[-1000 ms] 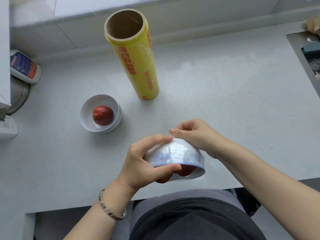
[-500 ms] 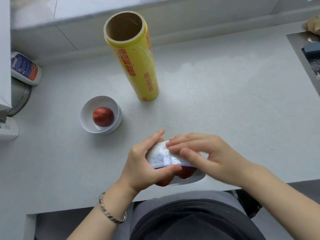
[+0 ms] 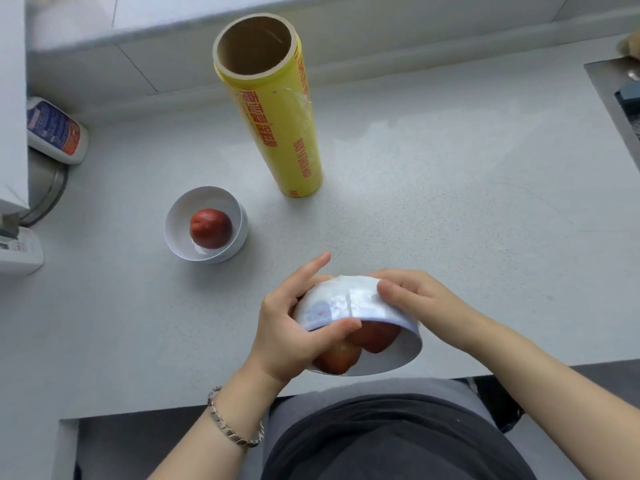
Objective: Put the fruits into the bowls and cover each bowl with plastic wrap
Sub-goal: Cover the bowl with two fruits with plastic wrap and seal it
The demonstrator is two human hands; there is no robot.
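Observation:
Near the counter's front edge I hold a white bowl (image 3: 349,304) tipped so that its mouth faces me, with red fruit (image 3: 375,337) showing inside. Clear plastic wrap clings over its outer wall. My left hand (image 3: 287,332) grips the bowl's left side, thumb across the rim. My right hand (image 3: 415,299) presses its fingers flat on the bowl's right wall. A second white bowl (image 3: 239,216) stands uncovered at the left with one red fruit (image 3: 210,228) in it. The yellow roll of plastic wrap (image 3: 277,126) stands upright behind it.
A white bottle with a blue and red label (image 3: 55,133) lies at the far left by a metal pot rim (image 3: 52,192). A sink edge (image 3: 609,98) runs along the right. The grey counter (image 3: 450,202) ends just before my body.
My right hand slid over the bowl's wall and has drawn back to its right side. The bowl has tilted a little more toward me. The left hand keeps its grip.

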